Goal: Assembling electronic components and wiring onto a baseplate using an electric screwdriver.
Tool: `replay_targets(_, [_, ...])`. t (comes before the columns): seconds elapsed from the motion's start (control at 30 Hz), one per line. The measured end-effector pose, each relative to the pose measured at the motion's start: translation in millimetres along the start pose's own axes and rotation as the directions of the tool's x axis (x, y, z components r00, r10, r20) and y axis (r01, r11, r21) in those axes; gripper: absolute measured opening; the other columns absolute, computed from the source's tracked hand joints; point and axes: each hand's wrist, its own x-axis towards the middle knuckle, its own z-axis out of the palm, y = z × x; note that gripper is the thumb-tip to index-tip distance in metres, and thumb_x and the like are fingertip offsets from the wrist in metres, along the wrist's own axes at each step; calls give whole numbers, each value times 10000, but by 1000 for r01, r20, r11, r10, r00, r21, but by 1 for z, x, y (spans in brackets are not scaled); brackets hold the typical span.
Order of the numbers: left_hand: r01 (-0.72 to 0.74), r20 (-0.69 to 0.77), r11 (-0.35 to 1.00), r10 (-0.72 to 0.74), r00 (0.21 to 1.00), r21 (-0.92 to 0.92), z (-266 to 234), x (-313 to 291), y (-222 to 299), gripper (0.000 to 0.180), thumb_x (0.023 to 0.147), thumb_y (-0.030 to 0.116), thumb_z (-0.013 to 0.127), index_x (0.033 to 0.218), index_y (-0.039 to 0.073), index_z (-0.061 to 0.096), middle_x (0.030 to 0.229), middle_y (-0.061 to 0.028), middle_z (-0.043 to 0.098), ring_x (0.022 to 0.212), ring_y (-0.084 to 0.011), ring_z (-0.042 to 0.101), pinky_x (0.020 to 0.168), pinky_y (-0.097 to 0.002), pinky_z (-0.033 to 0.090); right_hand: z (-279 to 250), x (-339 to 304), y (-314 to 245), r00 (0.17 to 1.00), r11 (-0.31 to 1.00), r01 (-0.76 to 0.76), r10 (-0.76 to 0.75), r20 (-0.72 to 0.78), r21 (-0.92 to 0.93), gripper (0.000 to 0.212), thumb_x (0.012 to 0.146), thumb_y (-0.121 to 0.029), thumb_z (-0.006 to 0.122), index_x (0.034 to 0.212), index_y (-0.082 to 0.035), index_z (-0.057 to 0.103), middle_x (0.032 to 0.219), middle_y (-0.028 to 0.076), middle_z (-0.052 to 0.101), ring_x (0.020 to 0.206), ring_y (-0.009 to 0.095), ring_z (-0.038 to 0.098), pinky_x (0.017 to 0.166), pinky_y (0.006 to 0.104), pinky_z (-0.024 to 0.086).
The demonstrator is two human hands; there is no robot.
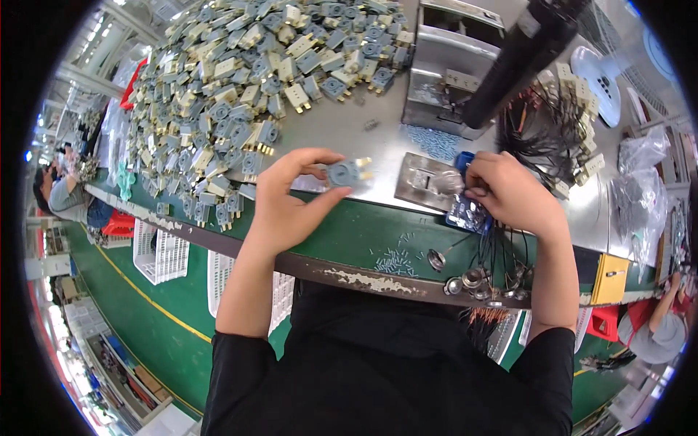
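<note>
1. The left grip (287, 200) is pinched lightly, thumb against fingertips, on a grey plug piece (344, 173), held just left of the metal fixture (418, 182) with its prongs toward it.
2. The right grip (509, 189) is curled at the fixture's right end, beside a blue part (467, 216); blur there hides how far it is closed and whether it holds the small round silver part (448, 182).
3. The step in hand seems to be two-handed: presenting the piece on one side while the right fingers work at the fixture.
4. The next move probably calls for a steady pinch, prongs kept aligned, and clearance from the small blue screws (436, 142) just beyond the fixture and the metal-ended leads (476, 280) to its near right.
</note>
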Motion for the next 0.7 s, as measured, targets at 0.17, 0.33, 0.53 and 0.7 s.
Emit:
replay_targets(0.17, [-135,61,991,134,989,20,1,8,18,430,734,8,896,1129,75,741,1084,-52,764,842,-174,675,784,-307,561,-6,-1,4,995,991,-78,84,-46,111,160,867,7,713,974,39,598,868,216,604,840,427,593,753,458,478])
replay_targets(0.33, [-248,132,969,244,961,13,6,21,28,425,708,-19,897,1095,43,732,1080,-92,776,936,-217,717,838,-317,544,-26,6,0,971,946,-237,223,85,223,208,847,-13,774,978,48,624,856,227,659,795,423,640,741,439,505])
replay_targets(0.53, [-373,425,917,284,859,142,35,47,24,346,722,40,874,1039,78,740,1029,-58,781,925,-269,729,805,-375,566,-33,6,1,978,976,-209,207,37,57,229,848,-44,806,1060,12,741,918,185,728,823,347,699,786,403,537])
replay_targets(0.7, [-327,451,945,294,843,-4,70,56,-1,235,732,103,884,946,87,788,1017,-46,784,977,-274,719,832,-392,565,-34,7,-2,994,980,-36,56,-95,195,111,833,-33,809,929,7,769,852,152,742,791,310,707,746,395,539])
